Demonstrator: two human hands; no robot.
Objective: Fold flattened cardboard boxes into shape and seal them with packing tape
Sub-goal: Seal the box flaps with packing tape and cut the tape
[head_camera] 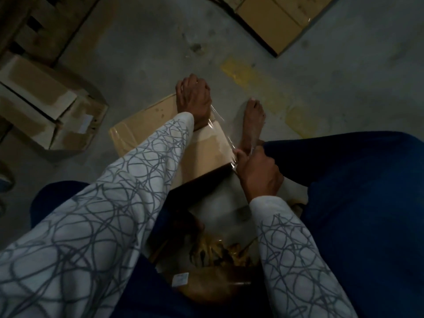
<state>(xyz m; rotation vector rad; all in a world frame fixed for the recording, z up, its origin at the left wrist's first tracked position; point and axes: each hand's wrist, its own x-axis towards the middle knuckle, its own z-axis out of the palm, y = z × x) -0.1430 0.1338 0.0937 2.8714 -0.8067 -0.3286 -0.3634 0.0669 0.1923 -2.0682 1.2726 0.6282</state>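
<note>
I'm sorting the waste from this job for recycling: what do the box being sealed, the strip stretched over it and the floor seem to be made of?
Box: brown cardboard, matte, with a paper-like surface and folded edges.
Tape strip: clear plastic film, glossy; the box shows through it and its edges glint.
Floor: probably concrete; it is grey, dull and stained.

1. Grey concrete floor (142, 42) lay beneath you, bearing worn yellow paint patches (238, 71).
2. On it rested the box before you (137, 129), an assembled box (46, 104) at left, more cardboard (275, 21) far right, your bare foot (253, 120).
</note>
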